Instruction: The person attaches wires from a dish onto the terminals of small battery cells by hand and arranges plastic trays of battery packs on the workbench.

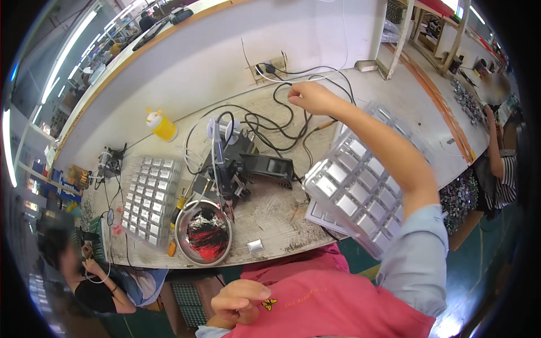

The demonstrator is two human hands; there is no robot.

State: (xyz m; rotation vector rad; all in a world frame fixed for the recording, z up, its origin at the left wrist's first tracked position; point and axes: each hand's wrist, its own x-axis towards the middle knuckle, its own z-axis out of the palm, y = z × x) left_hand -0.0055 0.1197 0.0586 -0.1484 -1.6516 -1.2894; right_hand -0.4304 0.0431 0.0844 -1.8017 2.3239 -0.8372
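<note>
My right hand point(313, 98) is stretched far out over black cables point(282, 121), close to the wall, with its fingers curled closed. Whatever it may hold is hidden. Held low in front of my red apron point(315, 298), my left hand point(239, 301) has its fingers bent in; I cannot make out anything in them. Under my right forearm lie stacked clear plastic trays point(338, 194) of silver rectangular metal pieces. One such silver piece point(255, 245) lies alone near the table's front edge. Left of it sits a round metal bowl point(179, 234) with red and black wires.
A black bench device with a stand point(228, 169) stands mid-table beside a black box point(269, 168). Another filled tray point(149, 200), a yellow bottle point(163, 127) and an orange-handled tool point(172, 248) are at left. A wall socket point(273, 66) is behind. Co-workers sit on both sides.
</note>
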